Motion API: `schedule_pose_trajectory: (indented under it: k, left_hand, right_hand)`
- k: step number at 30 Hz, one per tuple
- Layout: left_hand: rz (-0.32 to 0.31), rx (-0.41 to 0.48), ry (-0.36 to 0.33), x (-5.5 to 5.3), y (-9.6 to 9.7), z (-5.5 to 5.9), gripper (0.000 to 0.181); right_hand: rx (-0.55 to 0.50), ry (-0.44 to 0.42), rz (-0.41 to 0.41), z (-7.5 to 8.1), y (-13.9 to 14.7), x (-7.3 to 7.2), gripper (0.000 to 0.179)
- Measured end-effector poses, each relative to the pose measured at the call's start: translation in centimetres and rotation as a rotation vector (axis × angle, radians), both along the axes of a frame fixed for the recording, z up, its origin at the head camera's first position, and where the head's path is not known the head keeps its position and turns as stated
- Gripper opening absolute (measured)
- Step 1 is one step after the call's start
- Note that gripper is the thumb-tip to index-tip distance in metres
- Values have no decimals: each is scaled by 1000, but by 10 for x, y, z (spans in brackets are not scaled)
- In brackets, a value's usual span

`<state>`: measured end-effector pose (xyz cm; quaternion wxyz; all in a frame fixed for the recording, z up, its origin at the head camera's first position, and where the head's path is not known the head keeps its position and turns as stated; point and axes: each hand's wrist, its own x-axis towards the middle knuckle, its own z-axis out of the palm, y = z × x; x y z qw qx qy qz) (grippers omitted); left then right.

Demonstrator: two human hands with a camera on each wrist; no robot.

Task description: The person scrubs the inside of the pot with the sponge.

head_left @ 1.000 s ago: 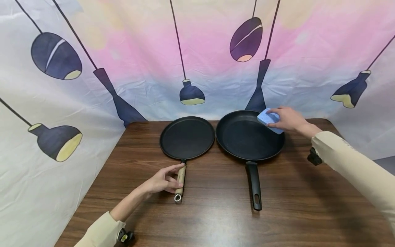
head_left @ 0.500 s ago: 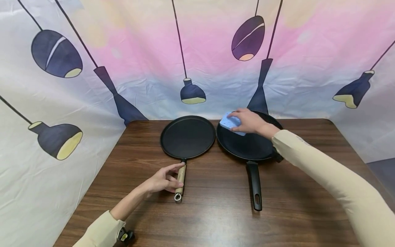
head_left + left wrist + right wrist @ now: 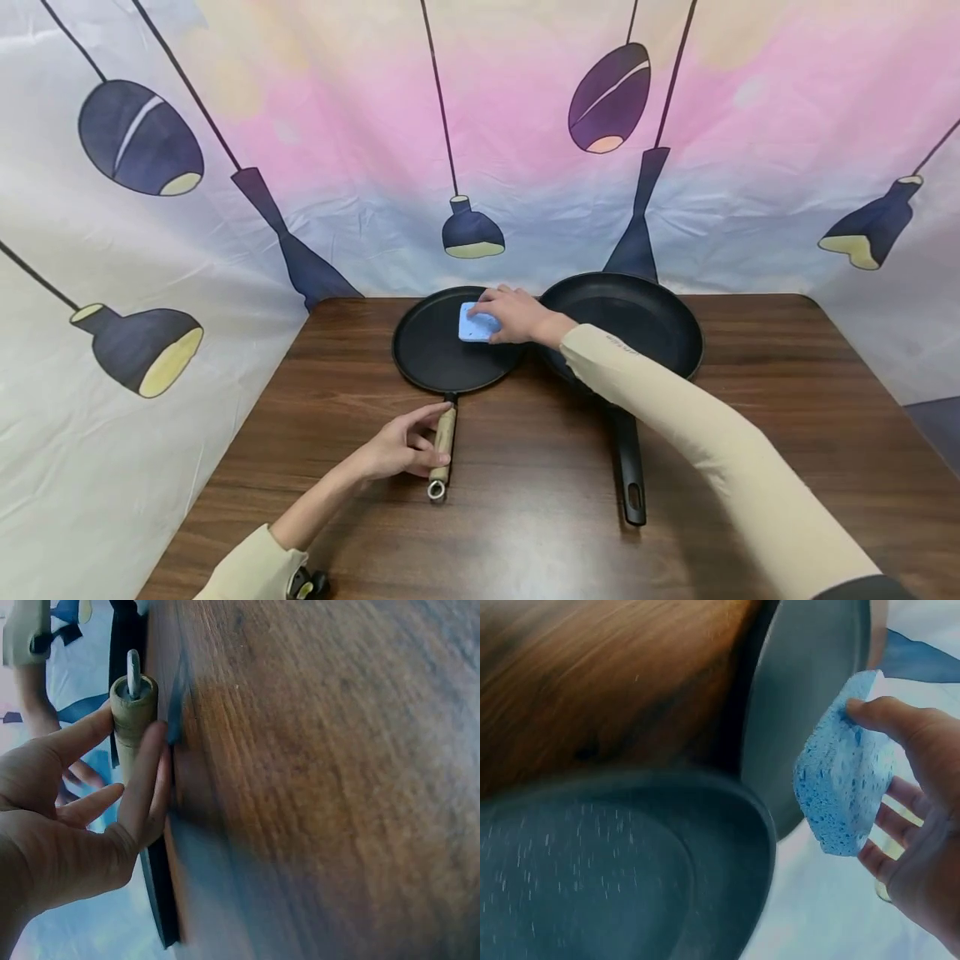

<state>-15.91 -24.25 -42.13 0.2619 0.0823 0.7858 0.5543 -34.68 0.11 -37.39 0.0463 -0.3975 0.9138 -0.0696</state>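
Observation:
My left hand (image 3: 401, 443) grips the light wooden handle (image 3: 444, 440) of a flat black crepe pan (image 3: 427, 350). In the left wrist view, thumb and fingers stand on either side of that handle (image 3: 135, 716), near its metal ring. A blue sponge (image 3: 476, 323) is pinched between the thumb and fingers of my right hand (image 3: 517, 317), over the right part of the crepe pan. Pores show across the sponge (image 3: 844, 772) in the right wrist view. To the right sits a deeper black frying pan (image 3: 637, 312), partly hidden behind my right forearm.
Both pans lie side by side on a brown wooden table (image 3: 540, 517). The frying pan's black handle (image 3: 630, 475) points toward the front. Behind the table's back edge hangs a cloth backdrop (image 3: 360, 167) printed with lamps.
My right hand has carried the sponge leftward, from the frying pan's right side across to over the crepe pan. The left hand has kept its hold on the wooden handle.

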Motion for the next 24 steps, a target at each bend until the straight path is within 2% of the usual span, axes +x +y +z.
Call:
schedule_pose_trajectory:
  k: [5, 8, 11, 15, 24]
  left_hand:
    - [-6, -47, 75, 0, 8, 1, 81]
    - [-10, -47, 78, -1, 10, 1, 81]
    - [-6, -51, 71, 0, 11, 0, 82]
    - [3, -66, 60, 0, 11, 0, 85]
    - [-28, -146, 64, -6, 5, 5, 88]
  right_hand:
    - [53, -104, -29, -17, -7, -7, 53]
    - [52, -190, -93, -22, -7, -11, 54]
    - [35, -231, -149, -24, -10, -11, 54]
    - [68, -215, -182, -25, -16, -8, 55]
    - [138, -89, -217, -27, -32, 1, 53]
